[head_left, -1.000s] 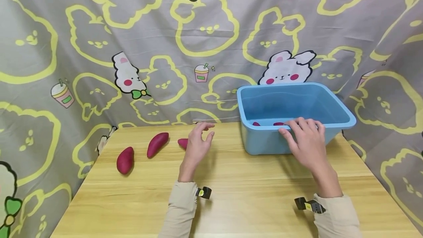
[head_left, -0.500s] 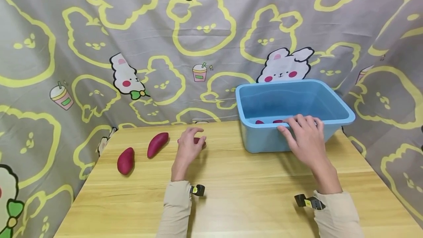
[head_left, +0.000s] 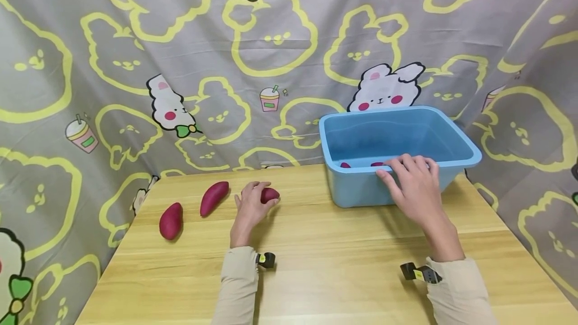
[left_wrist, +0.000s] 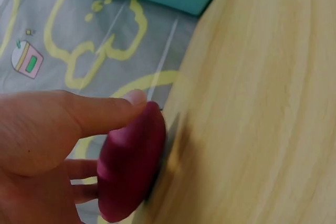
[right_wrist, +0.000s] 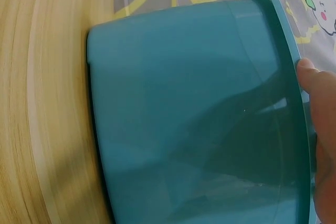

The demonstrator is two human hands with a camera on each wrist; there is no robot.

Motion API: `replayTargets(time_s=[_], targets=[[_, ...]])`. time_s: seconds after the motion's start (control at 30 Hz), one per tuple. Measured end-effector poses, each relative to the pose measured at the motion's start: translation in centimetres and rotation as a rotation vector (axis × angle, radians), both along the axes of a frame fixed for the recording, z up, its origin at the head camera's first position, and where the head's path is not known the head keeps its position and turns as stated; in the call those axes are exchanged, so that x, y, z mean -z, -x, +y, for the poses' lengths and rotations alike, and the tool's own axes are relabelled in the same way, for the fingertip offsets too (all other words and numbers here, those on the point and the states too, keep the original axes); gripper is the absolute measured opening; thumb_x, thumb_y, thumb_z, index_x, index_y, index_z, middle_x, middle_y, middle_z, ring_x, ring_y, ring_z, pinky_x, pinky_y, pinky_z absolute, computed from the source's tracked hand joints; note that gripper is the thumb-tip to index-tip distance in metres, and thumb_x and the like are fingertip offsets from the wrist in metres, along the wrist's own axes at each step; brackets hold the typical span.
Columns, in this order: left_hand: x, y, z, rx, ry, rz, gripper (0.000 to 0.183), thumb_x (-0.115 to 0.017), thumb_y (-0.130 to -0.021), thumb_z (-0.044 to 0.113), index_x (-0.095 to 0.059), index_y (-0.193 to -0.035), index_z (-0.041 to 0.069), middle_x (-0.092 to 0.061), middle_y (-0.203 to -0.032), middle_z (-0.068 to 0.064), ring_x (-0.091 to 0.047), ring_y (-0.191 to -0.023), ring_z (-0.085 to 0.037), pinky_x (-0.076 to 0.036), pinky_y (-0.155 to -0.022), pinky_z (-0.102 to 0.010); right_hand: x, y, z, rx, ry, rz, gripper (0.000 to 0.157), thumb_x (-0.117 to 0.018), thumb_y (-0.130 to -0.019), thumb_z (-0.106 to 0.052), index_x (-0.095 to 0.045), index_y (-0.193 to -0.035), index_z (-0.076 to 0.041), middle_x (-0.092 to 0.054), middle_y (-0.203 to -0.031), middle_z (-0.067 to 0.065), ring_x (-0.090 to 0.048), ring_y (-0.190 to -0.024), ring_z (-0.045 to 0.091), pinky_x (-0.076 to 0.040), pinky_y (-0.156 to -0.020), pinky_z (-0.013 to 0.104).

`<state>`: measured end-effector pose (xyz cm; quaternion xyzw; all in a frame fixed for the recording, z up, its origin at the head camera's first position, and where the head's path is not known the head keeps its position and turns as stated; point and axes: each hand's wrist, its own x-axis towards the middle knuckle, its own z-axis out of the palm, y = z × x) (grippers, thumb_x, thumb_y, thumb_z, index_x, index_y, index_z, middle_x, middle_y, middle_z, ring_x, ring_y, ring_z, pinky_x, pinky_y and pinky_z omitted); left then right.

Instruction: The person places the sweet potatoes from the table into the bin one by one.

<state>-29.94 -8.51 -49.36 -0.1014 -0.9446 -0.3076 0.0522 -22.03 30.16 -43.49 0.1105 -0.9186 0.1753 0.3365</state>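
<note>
Gripping a smooth, dark-red sweet potato (head_left: 270, 194) near the back of the table (head_left: 316, 265), the left hand (head_left: 251, 206) has its thumb on one side and fingers on the other; I can't tell whether its weight is off the wood. The right hand (head_left: 415, 187) holds the blue tub (head_left: 356, 189) by its near rim, fingers over the edge. That left thumb sits close to the tapered tip, so a squeeze there might make the smooth skin slip or swivel. Pulling hard on the rim could tip the tub.
</note>
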Motion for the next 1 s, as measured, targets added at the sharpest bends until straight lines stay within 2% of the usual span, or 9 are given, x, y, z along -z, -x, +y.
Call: replayTargets(time_s=[0.07, 0.17, 0.33, 0.8, 1.0], targets=[[0.2, 0.0, -0.2, -0.004, -0.001, -0.017, 0.055, -0.083, -0.088, 0.023, -0.063, -0.138, 0.012, -0.047, -0.147, -0.023, -0.038, -0.139, -0.046, -0.013, -0.111, -0.078, 0.0, 0.1, -0.1, -0.001, 0.000, 0.000, 0.026, -0.068, -0.099, -0.033, -0.071, -0.111, -0.011, -0.063, -0.103, 0.013, -0.049, -0.105, 0.039, -0.025, -0.104, 0.064], [0.4, 0.0, -0.4, -0.006, -0.010, -0.020, 0.057, -0.084, -0.086, 0.019, -0.062, -0.139, 0.012, -0.047, -0.145, -0.024, -0.038, -0.137, -0.046, -0.021, -0.110, -0.072, -0.1, 0.1, -0.1, -0.003, 0.001, 0.001, 0.026, -0.068, -0.099, -0.033, -0.071, -0.111, -0.011, -0.062, -0.103, 0.013, -0.049, -0.105, 0.039, -0.025, -0.104, 0.064], [0.7, 0.1, -0.4, -0.013, -0.004, -0.021, 0.055, -0.084, -0.085, 0.014, -0.064, -0.136, 0.012, -0.051, -0.139, -0.025, -0.043, -0.128, -0.045, -0.033, -0.102, -0.062, -0.1, 0.1, -0.2, -0.002, 0.003, 0.003, 0.025, -0.068, -0.099, -0.033, -0.071, -0.110, -0.011, -0.063, -0.103, 0.014, -0.050, -0.106, 0.039, -0.025, -0.104, 0.064], [0.9, 0.4, -0.5, -0.022, 0.006, -0.040, 0.057, -0.083, -0.084, 0.007, -0.063, -0.137, 0.013, -0.056, -0.133, -0.022, -0.046, -0.124, -0.043, -0.038, -0.099, -0.062, 0.0, 0.1, -0.1, -0.001, 0.003, 0.015, 0.025, -0.068, -0.098, -0.032, -0.070, -0.109, -0.010, -0.063, -0.104, 0.015, -0.049, -0.106, 0.040, -0.025, -0.104, 0.065], [1.1, 0.5, -0.6, -0.035, -0.018, -0.040, 0.057, -0.082, -0.087, 0.011, -0.061, -0.140, 0.014, -0.057, -0.131, -0.023, -0.049, -0.121, -0.043, -0.040, -0.095, -0.061, 0.1, 0.1, -0.1, -0.003, 0.007, 0.015, 0.025, -0.068, -0.099, -0.032, -0.070, -0.109, -0.009, -0.062, -0.103, 0.015, -0.050, -0.105, 0.040, -0.025, -0.104, 0.065]])
